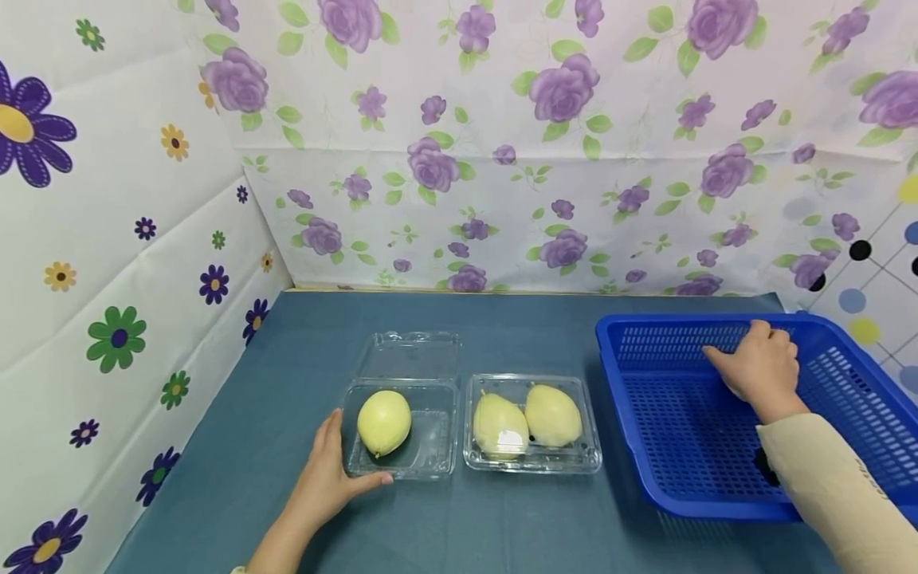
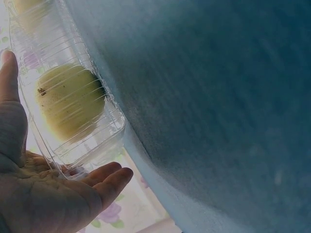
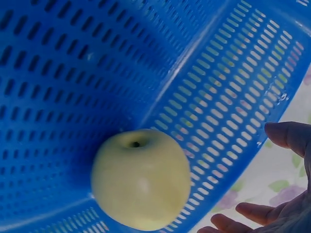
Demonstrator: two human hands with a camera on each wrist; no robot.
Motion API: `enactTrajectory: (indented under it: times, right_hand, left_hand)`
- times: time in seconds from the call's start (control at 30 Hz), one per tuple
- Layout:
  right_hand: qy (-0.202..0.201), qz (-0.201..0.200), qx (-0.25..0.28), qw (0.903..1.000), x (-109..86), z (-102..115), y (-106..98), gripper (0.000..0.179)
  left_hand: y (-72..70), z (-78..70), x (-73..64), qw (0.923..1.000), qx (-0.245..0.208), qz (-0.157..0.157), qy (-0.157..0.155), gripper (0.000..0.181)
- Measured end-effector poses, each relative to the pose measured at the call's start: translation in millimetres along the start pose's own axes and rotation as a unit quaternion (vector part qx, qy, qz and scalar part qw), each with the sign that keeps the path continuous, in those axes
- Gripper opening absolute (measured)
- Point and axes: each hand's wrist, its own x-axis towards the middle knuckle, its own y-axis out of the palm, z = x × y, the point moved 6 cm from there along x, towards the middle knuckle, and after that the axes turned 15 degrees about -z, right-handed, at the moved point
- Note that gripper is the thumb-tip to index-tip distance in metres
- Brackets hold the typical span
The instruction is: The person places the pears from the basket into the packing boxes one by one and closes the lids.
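My left hand is at the front left corner of a clear plastic clamshell box, its lid folded back. The thumb lies along the front edge and the fingers beside the left side, fairly straight. One pale yellow pear sits in that box's left half. Over the blue basket is my right hand, with thumb and fingers spread and nothing held. In the right wrist view a pale yellow pear lies in the basket, apart from the fingers. The hand and sleeve hide it in the head view.
Right of the lid-back box stands a second clear box, its lid down over two pears. Beyond it is the basket's raised rim. Flower-printed sheets bound the blue-grey table at the back and left.
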Motion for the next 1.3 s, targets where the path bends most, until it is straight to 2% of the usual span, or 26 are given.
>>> enactTrajectory:
  times: [0.3, 0.53, 0.77, 0.97, 1.3]
  right_hand:
    - [0.032, 0.034, 0.0, 0.9989, 4.6, -18.1, 2.0, 0.095]
    - [0.092, 0.071, 0.023, 0.9929, 5.8, -40.3, 5.2, 0.106]
    - [0.128, 0.098, 0.026, 0.9866, 5.4, -50.5, 6.8, 0.108]
    - [0.144, 0.105, 0.029, 0.9836, 3.6, -54.9, 4.6, 0.106]
    - [0.162, 0.129, 0.034, 0.9778, 8.0, -66.4, 15.0, 0.111]
  left_hand:
    - [-0.1, -0.6, 0.3, 1.0, 0.0, -0.004, 0.006, 0.132]
    - [-0.3, -1.8, -1.1, 0.9999, -0.004, -0.006, 0.009, 0.131]
    - [0.5, -0.5, 0.3, 1.0, -0.001, -0.002, 0.006, 0.132]
    - [1.0, 0.8, 0.8, 1.0, 0.001, -0.002, 0.007, 0.132]
    - [1.9, 0.8, 0.4, 1.0, 0.004, 0.001, 0.002, 0.132]
